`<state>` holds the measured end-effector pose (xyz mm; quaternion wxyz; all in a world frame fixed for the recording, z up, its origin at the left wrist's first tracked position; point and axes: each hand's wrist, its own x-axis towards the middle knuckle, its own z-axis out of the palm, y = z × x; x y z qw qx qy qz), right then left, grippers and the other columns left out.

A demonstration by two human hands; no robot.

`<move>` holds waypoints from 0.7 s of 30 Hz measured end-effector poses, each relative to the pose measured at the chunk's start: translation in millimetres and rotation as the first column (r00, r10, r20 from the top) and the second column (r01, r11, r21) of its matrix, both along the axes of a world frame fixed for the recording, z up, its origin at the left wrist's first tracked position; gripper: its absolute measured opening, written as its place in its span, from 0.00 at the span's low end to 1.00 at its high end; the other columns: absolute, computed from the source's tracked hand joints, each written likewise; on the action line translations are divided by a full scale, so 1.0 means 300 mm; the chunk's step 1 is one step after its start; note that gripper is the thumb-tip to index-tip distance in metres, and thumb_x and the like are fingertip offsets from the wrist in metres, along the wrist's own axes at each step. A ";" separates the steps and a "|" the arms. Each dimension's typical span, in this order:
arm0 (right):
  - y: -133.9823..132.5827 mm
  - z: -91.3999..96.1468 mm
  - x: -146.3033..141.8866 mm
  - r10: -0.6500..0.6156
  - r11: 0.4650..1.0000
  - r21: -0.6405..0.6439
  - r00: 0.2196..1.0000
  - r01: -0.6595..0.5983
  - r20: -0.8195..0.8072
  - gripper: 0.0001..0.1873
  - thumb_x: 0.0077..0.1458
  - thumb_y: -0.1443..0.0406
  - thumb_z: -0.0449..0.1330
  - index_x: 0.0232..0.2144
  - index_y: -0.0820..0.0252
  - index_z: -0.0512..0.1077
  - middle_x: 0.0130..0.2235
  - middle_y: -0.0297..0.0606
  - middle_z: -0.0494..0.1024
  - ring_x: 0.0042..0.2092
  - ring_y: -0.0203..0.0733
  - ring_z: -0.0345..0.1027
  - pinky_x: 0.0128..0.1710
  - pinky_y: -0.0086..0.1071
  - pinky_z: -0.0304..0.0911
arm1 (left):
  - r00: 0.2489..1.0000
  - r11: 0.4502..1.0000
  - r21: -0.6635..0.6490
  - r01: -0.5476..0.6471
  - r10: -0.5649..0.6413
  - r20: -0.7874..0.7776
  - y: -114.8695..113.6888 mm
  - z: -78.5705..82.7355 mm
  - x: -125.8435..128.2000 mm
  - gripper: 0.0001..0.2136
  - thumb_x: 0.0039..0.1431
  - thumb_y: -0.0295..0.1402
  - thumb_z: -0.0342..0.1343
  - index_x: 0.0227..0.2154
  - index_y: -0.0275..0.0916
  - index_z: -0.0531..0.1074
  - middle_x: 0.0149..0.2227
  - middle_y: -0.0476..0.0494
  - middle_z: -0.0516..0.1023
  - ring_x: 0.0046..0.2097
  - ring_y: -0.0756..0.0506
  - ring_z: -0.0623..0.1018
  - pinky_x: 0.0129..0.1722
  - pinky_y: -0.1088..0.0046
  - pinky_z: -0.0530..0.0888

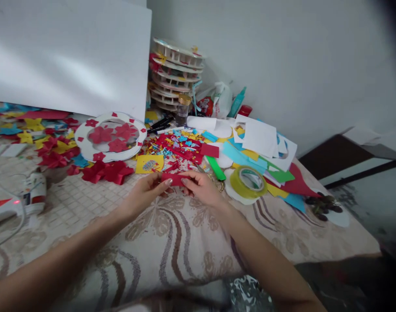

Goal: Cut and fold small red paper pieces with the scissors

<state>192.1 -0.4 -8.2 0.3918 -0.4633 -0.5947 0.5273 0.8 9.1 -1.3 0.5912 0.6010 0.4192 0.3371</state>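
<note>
Between my two hands is a small red piece of paper (174,179), held just above the patterned tablecloth. My left hand (150,187) pinches its left end with the thumb on top. At the right end, my right hand (202,186) grips it between thumb and fingers. Just beyond lie a yellow paper square (149,164) with a speckled patch, a heap of red, blue and yellow paper scraps (181,145), and a flat red paper piece (210,150). Scissor handles (220,183) show partly beside my right hand.
A tape roll (248,182) and paper sheets (259,136) lie to the right. At left are a white ring (82,149) with red paper flowers (116,172) and a glue gun (4,210) with its cord. A tiered white stand (176,73) and a jar (183,110) stand behind.
</note>
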 end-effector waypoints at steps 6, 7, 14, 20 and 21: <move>-0.030 0.025 -0.022 -0.042 0.997 -0.063 0.989 0.034 -0.143 0.16 0.56 0.56 0.54 0.43 0.59 0.69 0.19 0.28 0.68 0.20 0.31 0.61 0.18 0.24 0.55 | 0.999 0.996 -0.082 -0.045 0.047 0.018 -0.002 0.001 -0.011 0.14 0.49 0.43 0.58 0.25 0.35 0.68 0.21 0.50 0.73 0.23 0.52 0.70 0.26 0.76 0.67; -0.031 0.027 -0.022 -0.065 0.994 -0.093 0.980 0.049 -0.186 0.17 0.56 0.54 0.53 0.40 0.59 0.69 0.19 0.28 0.68 0.20 0.31 0.61 0.18 0.24 0.54 | 0.999 0.995 -0.087 -0.045 0.047 0.022 -0.001 0.003 -0.013 0.14 0.49 0.43 0.58 0.25 0.36 0.68 0.21 0.50 0.73 0.23 0.52 0.70 0.25 0.76 0.66; -0.052 0.007 -0.046 -0.065 0.993 -0.109 0.985 0.048 -0.157 0.11 0.50 0.59 0.60 0.29 0.57 0.63 0.20 0.27 0.67 0.20 0.31 0.59 0.18 0.24 0.55 | 0.994 0.990 -0.112 -0.084 0.091 0.057 0.005 0.000 -0.019 0.14 0.50 0.43 0.58 0.27 0.35 0.68 0.23 0.49 0.74 0.25 0.52 0.71 0.27 0.74 0.68; -0.078 -0.010 -0.042 -0.351 0.772 0.633 0.874 0.066 0.337 0.05 0.57 0.68 0.52 0.35 0.56 0.67 0.32 0.37 0.72 0.35 0.39 0.68 0.37 0.33 0.64 | 0.941 0.923 -0.384 0.000 0.130 0.313 -0.017 -0.003 -0.014 0.14 0.54 0.43 0.54 0.33 0.37 0.67 0.34 0.43 0.77 0.32 0.48 0.76 0.33 0.70 0.72; -0.079 -0.011 -0.040 -0.362 0.717 0.697 0.848 -0.012 0.387 0.07 0.57 0.70 0.52 0.36 0.56 0.68 0.34 0.38 0.72 0.38 0.40 0.68 0.40 0.34 0.64 | 0.939 0.917 -0.398 0.024 0.116 0.324 -0.019 -0.004 -0.016 0.13 0.54 0.42 0.55 0.32 0.36 0.68 0.33 0.43 0.76 0.32 0.48 0.76 0.33 0.71 0.72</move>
